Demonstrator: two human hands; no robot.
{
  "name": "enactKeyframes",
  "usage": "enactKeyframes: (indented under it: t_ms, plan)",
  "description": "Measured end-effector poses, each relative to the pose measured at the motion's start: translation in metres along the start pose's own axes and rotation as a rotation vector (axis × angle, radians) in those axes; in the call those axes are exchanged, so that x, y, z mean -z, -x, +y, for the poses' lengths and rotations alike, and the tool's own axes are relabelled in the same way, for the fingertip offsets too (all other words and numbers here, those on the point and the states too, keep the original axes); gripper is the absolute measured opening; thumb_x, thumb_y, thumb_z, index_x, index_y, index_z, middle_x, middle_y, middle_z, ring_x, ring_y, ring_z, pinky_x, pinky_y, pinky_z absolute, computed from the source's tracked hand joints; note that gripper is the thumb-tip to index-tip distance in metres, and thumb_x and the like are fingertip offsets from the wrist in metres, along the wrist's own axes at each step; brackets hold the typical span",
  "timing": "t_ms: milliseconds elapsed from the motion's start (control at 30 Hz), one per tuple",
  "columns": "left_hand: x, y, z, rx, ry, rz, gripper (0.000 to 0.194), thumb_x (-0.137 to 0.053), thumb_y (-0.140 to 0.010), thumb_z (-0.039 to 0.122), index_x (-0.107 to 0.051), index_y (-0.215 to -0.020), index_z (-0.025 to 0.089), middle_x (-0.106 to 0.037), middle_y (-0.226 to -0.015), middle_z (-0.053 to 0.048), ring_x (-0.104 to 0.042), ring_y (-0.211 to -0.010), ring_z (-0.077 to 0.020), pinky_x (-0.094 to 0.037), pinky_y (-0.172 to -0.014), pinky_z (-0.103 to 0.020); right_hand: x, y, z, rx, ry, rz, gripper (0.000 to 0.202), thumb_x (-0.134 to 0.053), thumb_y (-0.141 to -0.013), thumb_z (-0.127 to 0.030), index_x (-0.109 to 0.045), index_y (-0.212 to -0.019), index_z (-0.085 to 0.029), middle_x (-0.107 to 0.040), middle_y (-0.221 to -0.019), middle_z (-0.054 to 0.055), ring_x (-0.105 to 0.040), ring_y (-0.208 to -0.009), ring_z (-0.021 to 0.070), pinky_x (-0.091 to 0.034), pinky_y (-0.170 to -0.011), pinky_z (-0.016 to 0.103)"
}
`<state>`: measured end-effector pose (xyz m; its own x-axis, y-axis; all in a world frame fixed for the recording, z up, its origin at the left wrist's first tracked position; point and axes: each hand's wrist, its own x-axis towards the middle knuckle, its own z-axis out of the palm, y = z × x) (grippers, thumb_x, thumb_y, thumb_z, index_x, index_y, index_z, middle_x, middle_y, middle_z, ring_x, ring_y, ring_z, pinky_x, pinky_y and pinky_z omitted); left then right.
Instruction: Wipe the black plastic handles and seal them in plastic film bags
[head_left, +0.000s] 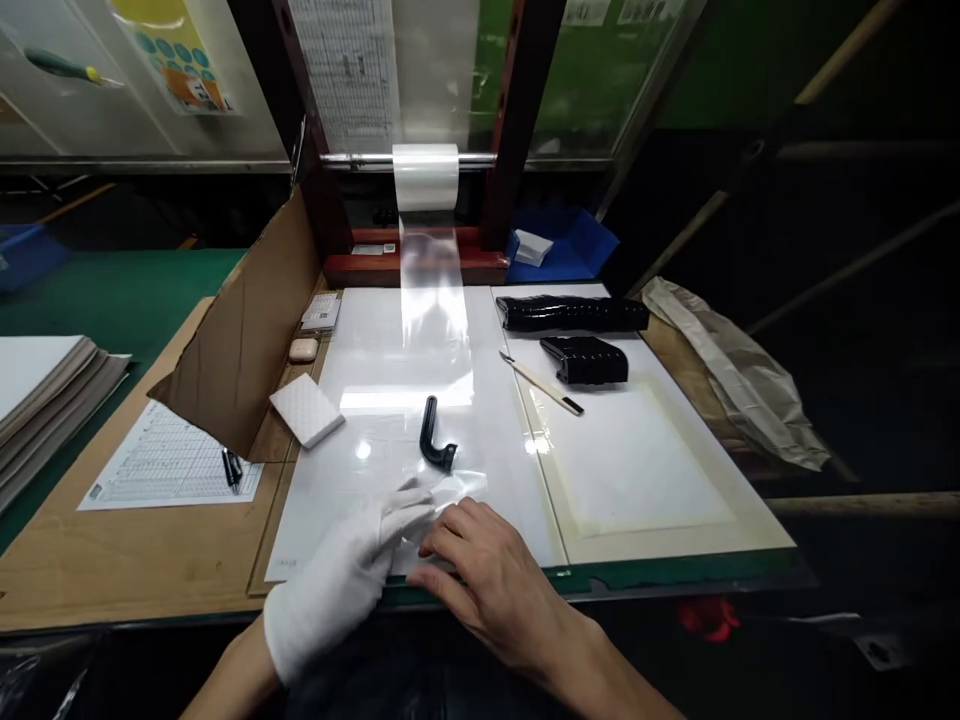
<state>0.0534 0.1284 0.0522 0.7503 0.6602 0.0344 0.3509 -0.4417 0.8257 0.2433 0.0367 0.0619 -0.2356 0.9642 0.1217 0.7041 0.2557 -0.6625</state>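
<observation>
Nearest, the gloved left hand [341, 580] and bare right hand [480, 575] meet over a clear film [450, 495] on the counter [112, 560], fingers [442, 535] pinching its edge. Just beyond lies a black hook [435, 435], touching the film. Wrapping looks begun; next calls for lifting film over it. Farther: film roll [425, 176].
</observation>
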Motion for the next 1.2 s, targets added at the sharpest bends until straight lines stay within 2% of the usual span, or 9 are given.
enactKeyframes:
  t_ms: [100,200,333,467,633,700,933,1100,1200]
  plan:
    - [-0.003,0.007,-0.005,-0.157,-0.174,-0.025,0.037,-0.055,-0.097,0.014,-0.068,-0.128,0.030,-0.066,-0.138,-0.007,-0.055,-0.134,-0.0234,-0.044,-0.116,-0.047,-0.002,0.005,0.005,0.044,0.031,-0.010,0.033,-0.076,-0.087,-0.040,-0.063,-0.110,-0.020,-0.065,-0.104,0.006,-0.057,-0.096,0.0236,-0.050,-0.080,0.038]
    - [-0.002,0.005,-0.010,-0.189,-0.210,0.012,0.029,-0.058,-0.097,0.014,-0.074,-0.118,0.026,-0.071,-0.129,-0.008,-0.058,-0.132,-0.0239,-0.044,-0.116,-0.048,-0.002,0.009,0.010,0.069,-0.012,0.066,0.013,-0.056,-0.099,-0.016,-0.064,-0.108,-0.020,-0.066,-0.098,0.006,-0.059,-0.091,0.0205,-0.050,-0.076,0.035]
    - [0.001,0.004,-0.010,-0.110,-0.117,0.036,0.027,-0.067,-0.092,0.020,-0.072,-0.118,0.024,-0.071,-0.129,-0.008,-0.058,-0.132,-0.0253,-0.042,-0.117,-0.049,0.011,0.007,0.005,0.097,-0.136,0.185,0.020,-0.051,-0.100,-0.011,-0.065,-0.109,-0.022,-0.068,-0.094,0.005,-0.061,-0.085,0.0177,-0.050,-0.072,0.032]
    - [0.004,0.001,-0.003,0.038,0.056,0.093,0.013,-0.065,-0.094,0.026,-0.077,-0.095,0.022,-0.077,-0.113,-0.006,-0.066,-0.116,-0.0243,-0.047,-0.109,-0.041,0.028,-0.006,0.004,0.191,-0.207,0.208,0.025,-0.056,-0.098,-0.011,-0.068,-0.114,-0.026,-0.069,-0.100,0.005,-0.063,-0.092,0.0183,-0.052,-0.078,0.034]
    - [0.007,-0.017,0.004,0.248,0.131,0.217,0.028,-0.056,-0.098,0.037,-0.077,-0.094,0.019,-0.077,-0.092,-0.005,-0.070,-0.086,-0.0204,-0.055,-0.081,-0.030,0.040,-0.030,0.035,-0.272,-0.486,0.237,0.051,-0.073,-0.090,-0.040,-0.056,-0.137,-0.030,-0.064,-0.125,0.007,-0.063,-0.108,0.0216,-0.055,-0.093,0.039]
    - [0.009,-0.027,0.004,0.291,0.129,0.251,0.033,-0.054,-0.099,0.042,-0.076,-0.091,0.017,-0.076,-0.087,-0.004,-0.069,-0.082,-0.0193,-0.054,-0.074,-0.027,0.041,-0.041,0.048,-0.364,-0.554,0.197,0.057,-0.075,-0.087,-0.047,-0.057,-0.137,-0.028,-0.067,-0.119,0.008,-0.064,-0.107,0.0233,-0.054,-0.096,0.042]
    - [0.018,-0.077,-0.002,0.303,-0.107,0.325,0.039,-0.046,-0.102,0.041,-0.061,-0.072,0.020,-0.059,-0.066,0.003,-0.056,-0.062,-0.0135,-0.043,-0.060,-0.025,0.033,-0.074,0.069,-0.401,-0.480,0.350,0.044,-0.063,-0.095,-0.047,-0.058,-0.131,-0.022,-0.069,-0.095,0.004,-0.068,-0.093,0.0194,-0.054,-0.088,0.037]
    - [0.012,-0.114,-0.013,0.315,-0.506,0.371,0.035,-0.055,-0.096,0.030,-0.057,-0.063,0.018,-0.060,-0.075,-0.007,-0.056,-0.076,-0.0230,-0.039,-0.073,-0.037,0.022,-0.085,0.086,-0.455,-0.210,0.444,0.036,-0.065,-0.093,-0.040,-0.063,-0.124,-0.022,-0.065,-0.084,0.001,-0.060,-0.082,0.0195,-0.048,-0.086,0.041]
    - [0.006,-0.124,-0.021,0.347,-0.674,0.395,0.029,-0.058,-0.095,0.033,-0.065,-0.074,0.014,-0.064,-0.084,-0.014,-0.058,-0.082,-0.0301,-0.040,-0.074,-0.042,0.019,-0.088,0.091,-0.442,-0.064,0.470,0.027,-0.067,-0.090,-0.034,-0.067,-0.115,-0.022,-0.061,-0.082,0.001,-0.055,-0.081,0.0210,-0.043,-0.085,0.042]
